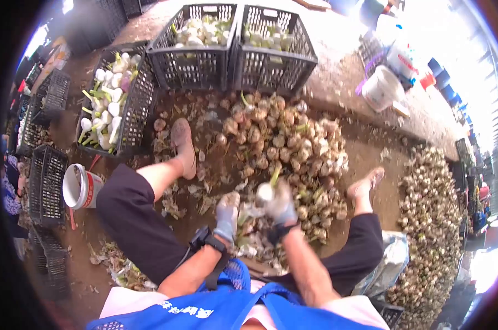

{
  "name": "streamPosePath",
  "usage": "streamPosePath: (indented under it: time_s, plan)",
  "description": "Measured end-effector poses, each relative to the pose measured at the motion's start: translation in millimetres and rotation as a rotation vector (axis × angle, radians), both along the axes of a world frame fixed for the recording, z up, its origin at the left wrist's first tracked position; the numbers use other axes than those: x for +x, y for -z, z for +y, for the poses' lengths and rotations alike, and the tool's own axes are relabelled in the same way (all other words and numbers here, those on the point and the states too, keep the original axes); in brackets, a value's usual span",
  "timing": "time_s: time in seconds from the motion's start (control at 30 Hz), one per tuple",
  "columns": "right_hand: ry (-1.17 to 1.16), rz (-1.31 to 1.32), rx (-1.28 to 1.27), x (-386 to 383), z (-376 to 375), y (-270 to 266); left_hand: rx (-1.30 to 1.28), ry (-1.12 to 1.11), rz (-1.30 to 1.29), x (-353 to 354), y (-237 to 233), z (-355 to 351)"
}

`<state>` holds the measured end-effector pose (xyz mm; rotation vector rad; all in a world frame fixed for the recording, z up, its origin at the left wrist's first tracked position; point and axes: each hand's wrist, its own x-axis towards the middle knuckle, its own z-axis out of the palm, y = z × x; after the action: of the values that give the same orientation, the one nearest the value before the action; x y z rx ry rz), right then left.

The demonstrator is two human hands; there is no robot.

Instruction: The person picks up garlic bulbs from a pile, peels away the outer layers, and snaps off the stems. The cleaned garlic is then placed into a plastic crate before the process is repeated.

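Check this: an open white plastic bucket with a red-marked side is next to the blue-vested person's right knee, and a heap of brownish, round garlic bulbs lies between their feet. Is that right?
Not quite: the bucket is next to the left knee, not the right, as the head view shows. The heap does lie between the feet.

A head-worn camera faces forward and down from close above and behind the fingers (228, 201). Its wide, round-edged view reaches crates (191, 69) beyond them.

R hand (282, 204) & garlic bulb (265, 192) blurred, exact finger pos. unclear
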<state>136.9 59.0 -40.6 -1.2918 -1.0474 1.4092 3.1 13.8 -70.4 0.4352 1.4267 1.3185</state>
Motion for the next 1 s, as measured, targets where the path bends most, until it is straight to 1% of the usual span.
streamPosePath:
  time_s: [0.03, 0.07, 0.1, 0.13, 0.17, 0.2, 0.27, 0.33, 0.37, 0.4, 0.43, 0.47, 0.5, 0.53, 0.57, 0.6, 0.63, 0.67, 0.73, 0.77, 0.8, 0.83, 0.87, 0.9, 0.93, 0.97, 1.0]
  plan:
    - [-0.167, 0.008, -0.057, 21, 48, 39, -0.04, -0.007, -0.109, -3, 0, -2]
    - [-0.097, -0.774, 0.562, 23, 74, -22, -0.091, -0.013, -0.217, -4, 2, -4]
    - [0.04, -0.498, 0.781, 14, 84, -99, -0.135, 0.068, -0.361, -7, 8, -10]
    - [-0.076, -0.204, 0.612, 40, 139, -88, -0.179, 0.135, -0.508, -8, 7, -11]
    - [-0.169, 0.098, 0.439, 66, 165, -68, -0.223, 0.124, -0.568, -5, 9, -13]
    - [-0.172, 0.053, 0.489, 61, 146, -105, -0.258, 0.108, -0.629, -2, -4, -11]
    - [-0.171, -0.036, 0.59, 49, 106, -182, -0.192, 0.145, -0.433, 0, -23, -6]
    - [0.069, -0.105, 0.395, 93, 102, -145, 0.002, 0.172, -0.374, -2, -14, -7]
    - [-0.097, -0.867, 0.445, 133, 95, -105, -0.121, 0.159, -0.356, -2, -14, -6]
    - [0.001, -0.758, -0.16, 153, 89, -70, -0.135, 0.164, -0.358, 1, -27, -7]
    - [-0.319, -1.342, 0.195, 151, 63, -60, -0.201, 0.174, -0.381, 5, -46, -5]
    - [-0.194, -1.347, 0.195, 181, 42, 16, -0.264, 0.182, -0.402, 9, -55, -4]
    - [-0.262, -1.265, -0.082, 189, 47, 29, -0.25, 0.184, -0.429, 8, -43, -7]
    - [-0.199, -1.348, -0.391, 140, 1, 24, -0.258, 0.186, -0.425, 9, -33, -9]
    - [-0.297, -1.353, -0.586, 136, -6, 52, -0.303, 0.213, -0.404, 10, -24, -8]
    - [-0.241, -1.393, -0.652, 118, -15, 59, -0.342, 0.237, -0.382, 11, -16, -8]
    - [-0.129, -1.449, -0.572, 110, -21, 67, -0.333, 0.261, -0.423, 11, -11, -9]
    - [-0.06, -1.384, -0.575, 108, -18, 72, -0.32, 0.255, -0.415, 13, -5, -10]
    - [0.032, -1.371, -0.623, 105, -10, 73, -0.308, 0.254, -0.389, 17, -9, -11]
    - [-0.019, -1.291, -0.601, 116, -5, 82, -0.335, 0.293, -0.442, 16, -12, -11]
    - [-0.066, -1.212, -0.577, 119, 0, 74, -0.341, 0.285, -0.407, 17, -14, -11]
    - [-0.036, -1.168, -0.471, 117, -4, 60, -0.358, 0.294, -0.418, 19, -16, -9]
    - [-0.04, -0.814, -0.383, 116, -7, 64, -0.38, 0.304, -0.433, 21, -17, -11]
    - [-0.078, -0.654, -0.277, 102, -14, 42, -0.371, 0.303, -0.428, 27, -22, -12]
    - [-0.118, -0.494, -0.17, 78, -24, 11, -0.364, 0.275, -0.564, 31, -28, -12]
    - [-0.158, -0.378, -0.143, 57, -36, -6, -0.352, 0.245, -0.698, 32, -32, -13]
    - [-0.202, -0.259, -0.115, 39, -46, -17, -0.152, 0.472, -0.953, 19, -6, -13]
